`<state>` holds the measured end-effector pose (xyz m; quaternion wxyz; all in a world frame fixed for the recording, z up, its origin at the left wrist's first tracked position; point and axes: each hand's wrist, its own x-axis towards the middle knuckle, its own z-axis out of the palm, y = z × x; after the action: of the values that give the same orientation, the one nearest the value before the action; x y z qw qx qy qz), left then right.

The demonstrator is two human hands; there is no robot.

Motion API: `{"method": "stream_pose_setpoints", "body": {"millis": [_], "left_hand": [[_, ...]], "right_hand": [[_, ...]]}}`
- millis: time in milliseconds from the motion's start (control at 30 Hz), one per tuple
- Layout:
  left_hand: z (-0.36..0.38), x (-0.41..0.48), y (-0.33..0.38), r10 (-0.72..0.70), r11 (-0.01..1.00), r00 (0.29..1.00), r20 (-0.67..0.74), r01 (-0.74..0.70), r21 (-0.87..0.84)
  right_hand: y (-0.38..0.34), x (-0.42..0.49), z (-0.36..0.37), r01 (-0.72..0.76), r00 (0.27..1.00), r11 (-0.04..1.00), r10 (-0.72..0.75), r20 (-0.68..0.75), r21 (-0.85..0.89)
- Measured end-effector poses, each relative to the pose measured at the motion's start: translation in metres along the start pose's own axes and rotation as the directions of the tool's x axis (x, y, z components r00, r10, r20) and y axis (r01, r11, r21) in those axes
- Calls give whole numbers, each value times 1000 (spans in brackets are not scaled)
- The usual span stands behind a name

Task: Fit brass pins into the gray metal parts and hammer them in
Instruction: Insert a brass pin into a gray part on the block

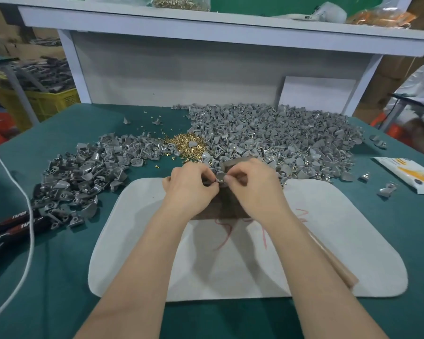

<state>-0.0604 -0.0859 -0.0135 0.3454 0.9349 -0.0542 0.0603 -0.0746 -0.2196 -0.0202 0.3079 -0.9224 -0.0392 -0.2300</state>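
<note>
Table (pixel 59 289) bare along near edge, both sides of white mat (pixel 367 241). Gray-part heaps (pixel 279 138) + brass pins (pixel 186 143) block far half. Wooden handle (pixel 340 267), prob. a hammer's, crosses mat's R side; black tool (pixel 8 231) at L edge.

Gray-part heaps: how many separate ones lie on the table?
2. The smaller heap lies left of the brass pins, the larger heap right; loose parts lie apart, some perhaps hidden.

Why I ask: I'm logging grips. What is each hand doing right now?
Left hand: pinches a gray metal part.
Right hand: pinches the same part.
</note>
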Motion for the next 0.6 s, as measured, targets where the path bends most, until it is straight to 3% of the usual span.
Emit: {"method": "stream_pose_setpoints", "body": {"millis": [367, 600], "left_hand": [[2, 1, 0, 34, 999, 999, -15, -34, -4], [0, -2, 4, 71, 997, 997, -12, -71, 24]], "right_hand": [[-12, 0, 10, -77, 997, 997, 77, 22, 3], [-19, 6, 10, -23, 993, 968, 51, 106, -248]]}}
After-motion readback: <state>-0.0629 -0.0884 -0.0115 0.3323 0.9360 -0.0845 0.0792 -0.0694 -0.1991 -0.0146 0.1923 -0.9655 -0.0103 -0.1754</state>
